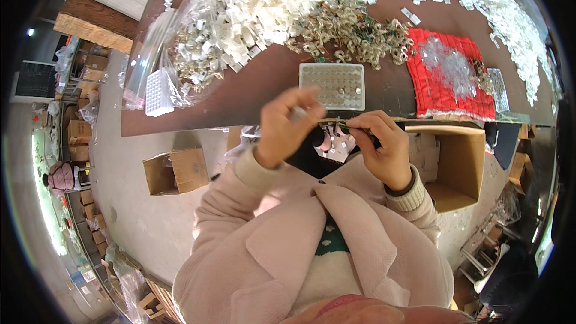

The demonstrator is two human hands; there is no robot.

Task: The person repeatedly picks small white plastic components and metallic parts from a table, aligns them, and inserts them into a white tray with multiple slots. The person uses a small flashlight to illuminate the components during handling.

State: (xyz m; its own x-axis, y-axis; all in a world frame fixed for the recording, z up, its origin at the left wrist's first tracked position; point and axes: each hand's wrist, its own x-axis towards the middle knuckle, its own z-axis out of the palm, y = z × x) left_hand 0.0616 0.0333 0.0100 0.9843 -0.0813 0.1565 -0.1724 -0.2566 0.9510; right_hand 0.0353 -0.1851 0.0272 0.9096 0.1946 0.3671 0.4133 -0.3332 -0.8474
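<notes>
Here's a small part (343,126), slim and dark as far as this tiny view allows, right by the near edge of the brown counter (252,93)! The right hand (387,144) has it at the fingertips, that grip pinched closed. Opposite, the left hand (282,132) is a blur, fingers bunched near the thumb (whether its grip holds anything, I can't tell). Just beyond sits a pale tray (331,107) with rows of round spots. Farther out, a heap of metallic pieces (354,33), then red cloth (429,78) to the right, and white pieces (258,0) piled high behind!
</notes>
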